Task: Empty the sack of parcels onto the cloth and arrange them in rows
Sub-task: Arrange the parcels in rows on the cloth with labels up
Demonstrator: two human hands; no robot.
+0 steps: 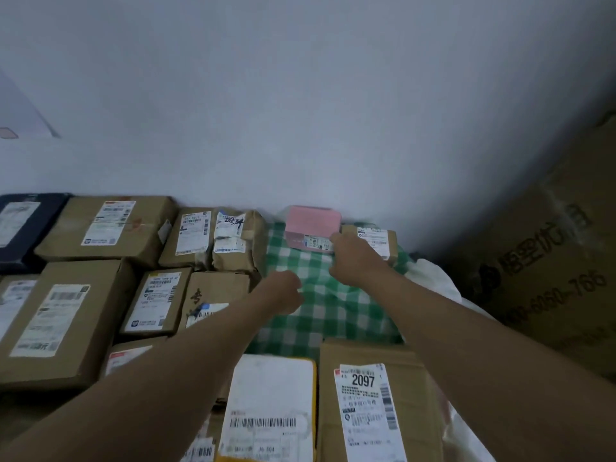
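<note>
Checked cloth [320,295] by wall; right hand [355,261] gripped pink box [311,230], left hand [283,291] curled, empty. Box might slip, crooking row.

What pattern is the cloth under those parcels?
The cloth is a green and white check, seen in the head view.

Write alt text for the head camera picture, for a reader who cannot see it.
A person's right hand reaches a pink parcel by the wall on a green checked cloth, while the left hand, fingers curled, hovers over the cloth. Brown cardboard parcels lie in rows at left.
</note>
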